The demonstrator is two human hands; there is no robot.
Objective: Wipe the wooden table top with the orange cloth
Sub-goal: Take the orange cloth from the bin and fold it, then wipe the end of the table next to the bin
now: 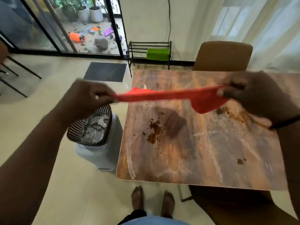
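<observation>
Across the middle of the frame, the orange cloth (170,96) is stretched in the air between two hands, above the far part of the wooden table top (203,143) and not touching it. The left hand (87,96) pinches one end, at centre left of the frame, over the floor just outside the table edge. The right hand (253,96) pinches the other end at centre right, with the fingers curled around the fabric; a loose corner hangs down below this hand. I judge that the person pulls the cloth flat to open or fold it before putting it down, so the wiping is not yet in progress here.

On the table top, brown crumbs and a smear (154,130) lie at the centre of the frame, more brown dirt (227,112) lies under the hanging corner, and one small spot (240,161) is at lower right. Pale streaks are on the wood surface.

Beside the table, at left centre, a dark perforated basket (90,127) sits on a white appliance (99,153). A tan chair (222,56) stands behind the table at upper right. A black rack (149,51) with a green towel (158,54) is against the wall, and a dark doormat (105,71) lies before the glass sliding door (61,25) at upper left. Bare feet (152,202) are at the bottom.
</observation>
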